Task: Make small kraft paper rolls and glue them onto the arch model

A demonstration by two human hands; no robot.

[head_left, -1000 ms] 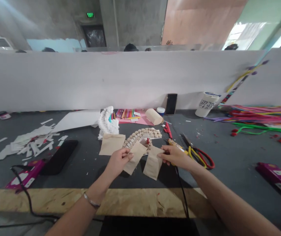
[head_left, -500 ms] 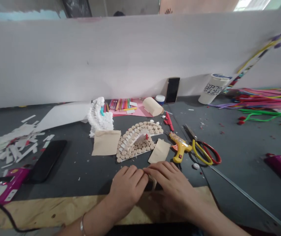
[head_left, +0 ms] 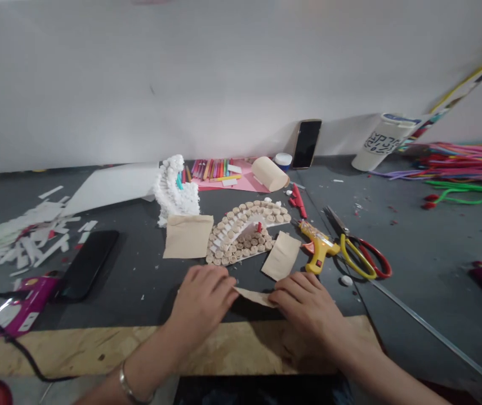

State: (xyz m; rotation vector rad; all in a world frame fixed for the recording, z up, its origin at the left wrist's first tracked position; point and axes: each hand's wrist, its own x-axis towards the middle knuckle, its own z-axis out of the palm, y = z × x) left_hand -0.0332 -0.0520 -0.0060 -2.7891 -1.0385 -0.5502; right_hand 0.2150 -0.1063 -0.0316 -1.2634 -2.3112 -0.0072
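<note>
Strip of tan paper (head_left: 254,297) spanning the gap between the two hands at lower centre of the frame, over the dark grey counter (head_left: 431,270). Its long axis runs left to right, dropping slightly toward the right. Left hand (head_left: 201,298), fingers held together and gently curved, meets the strip's left end at the fingertips. Right hand (head_left: 302,304), fingers likewise together, lies over the right end. Both hands appear to pinch the strip by its ends, but the thumbs are hidden, so the firmness of the grip cannot be told. Neither hand is clearly nearer; each sits at its own end. Directly above the strip lies an arch of round cork slices (head_left: 245,233). A rectangle of tan paper (head_left: 188,236) lies left of the arch, above the left hand. A second rectangle of tan paper (head_left: 282,256) lies right of the arch, just above the right hand. Further right are a yellow hot glue gun (head_left: 319,247) and scissors with yellow and red handles (head_left: 361,256).
</note>
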